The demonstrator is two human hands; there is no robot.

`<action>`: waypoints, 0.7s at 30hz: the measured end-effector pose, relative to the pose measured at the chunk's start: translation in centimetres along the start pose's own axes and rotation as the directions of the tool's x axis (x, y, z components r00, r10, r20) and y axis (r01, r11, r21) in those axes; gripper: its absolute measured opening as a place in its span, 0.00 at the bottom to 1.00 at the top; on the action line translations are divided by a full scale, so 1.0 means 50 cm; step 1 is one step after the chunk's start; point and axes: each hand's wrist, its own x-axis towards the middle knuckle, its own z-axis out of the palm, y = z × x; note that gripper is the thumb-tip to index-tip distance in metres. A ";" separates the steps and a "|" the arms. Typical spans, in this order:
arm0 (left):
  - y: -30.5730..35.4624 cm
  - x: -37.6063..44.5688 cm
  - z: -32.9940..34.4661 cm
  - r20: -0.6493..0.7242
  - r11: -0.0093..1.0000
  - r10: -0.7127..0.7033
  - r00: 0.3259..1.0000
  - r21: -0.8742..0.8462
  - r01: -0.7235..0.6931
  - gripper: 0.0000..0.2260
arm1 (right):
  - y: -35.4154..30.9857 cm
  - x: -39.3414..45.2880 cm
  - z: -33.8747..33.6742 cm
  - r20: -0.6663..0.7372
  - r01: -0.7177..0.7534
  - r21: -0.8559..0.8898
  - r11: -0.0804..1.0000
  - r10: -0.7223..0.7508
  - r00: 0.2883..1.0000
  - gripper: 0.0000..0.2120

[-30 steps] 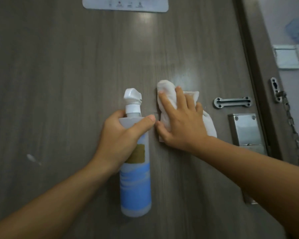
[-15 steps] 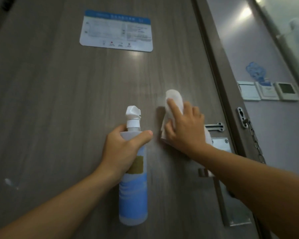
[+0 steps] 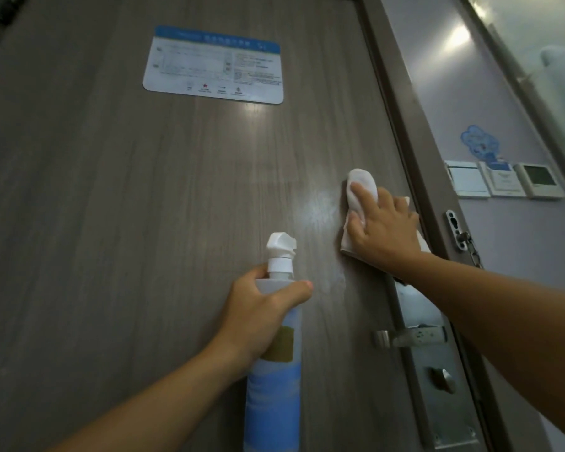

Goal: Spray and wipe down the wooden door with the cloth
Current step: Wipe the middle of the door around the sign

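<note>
The grey-brown wooden door [image 3: 144,223] fills most of the head view. My left hand [image 3: 258,311] grips a clear spray bottle [image 3: 274,396] with a blue label and a white nozzle, held upright in front of the door. My right hand [image 3: 384,230] presses a white cloth [image 3: 361,187] flat against the door near its right edge, fingers spread over it. A shiny damp patch shows on the wood just left of the cloth.
A white and blue notice plate [image 3: 214,65] is fixed high on the door. A metal lock plate with lever handle [image 3: 431,363] sits below my right arm. A door chain [image 3: 467,243] hangs on the frame. Wall switches [image 3: 503,181] are on the right.
My right hand slid the cloth up and to the right, toward the door's edge. The camera tilted up, showing more of the notice plate and the lock. My left hand kept its grip on the bottle.
</note>
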 end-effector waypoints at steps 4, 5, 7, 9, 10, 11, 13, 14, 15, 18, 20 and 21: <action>-0.006 -0.001 0.030 0.097 0.998 -0.048 0.994 0.038 0.045 0.17 | 0.013 0.010 -0.015 0.046 0.006 0.081 0.997 -0.010 0.999 0.31; -0.008 -0.001 0.038 0.101 0.998 -0.055 0.993 0.038 0.051 0.18 | 0.017 0.012 -0.020 0.054 0.007 0.097 0.995 -0.012 0.998 0.32; -0.009 -0.001 0.052 0.106 0.999 -0.054 0.993 0.006 0.054 0.15 | 0.023 0.016 -0.026 0.072 0.007 0.128 0.992 -0.016 0.997 0.33; -0.006 -0.003 0.063 0.105 0.999 -0.049 0.993 -0.017 0.051 0.10 | 0.028 0.018 -0.030 0.089 0.005 0.143 0.990 -0.018 0.996 0.33; -0.004 -0.004 0.067 0.105 0.999 -0.047 0.993 -0.014 0.049 0.10 | 0.028 0.019 -0.031 0.097 0.006 0.144 0.989 -0.020 0.995 0.33; -0.003 -0.004 0.071 0.107 0.999 -0.045 0.993 -0.003 0.045 0.11 | 0.028 0.019 -0.033 0.106 0.006 0.146 0.989 -0.022 0.994 0.33; 0.000 -0.003 0.080 0.102 0.999 -0.046 0.994 0.032 0.043 0.16 | 0.029 0.019 -0.036 0.118 0.005 0.150 0.989 -0.023 0.993 0.33; 0.001 -0.003 0.085 0.095 0.998 -0.048 0.994 0.043 0.044 0.17 | 0.028 0.018 -0.037 0.120 0.004 0.149 0.989 -0.022 0.993 0.33; 0.002 -0.003 0.089 0.087 0.998 -0.050 0.995 0.045 0.046 0.18 | 0.027 0.018 -0.038 0.122 0.004 0.147 0.989 -0.022 0.992 0.32; 0.004 -0.012 0.096 0.064 0.999 -0.048 0.997 0.020 0.047 0.13 | 0.025 0.020 -0.033 0.112 0.002 0.118 0.993 -0.015 0.994 0.27; 0.007 -0.024 0.090 0.052 0.999 -0.032 0.998 0.011 0.031 0.10 | 0.014 0.020 -0.030 0.098 -0.018 0.082 0.996 0.010 0.995 0.26; 0.008 -0.030 0.083 0.046 1.000 -0.021 0.999 0.010 0.020 0.09 | 0.003 0.018 -0.029 0.091 -0.030 0.066 0.997 0.024 0.996 0.25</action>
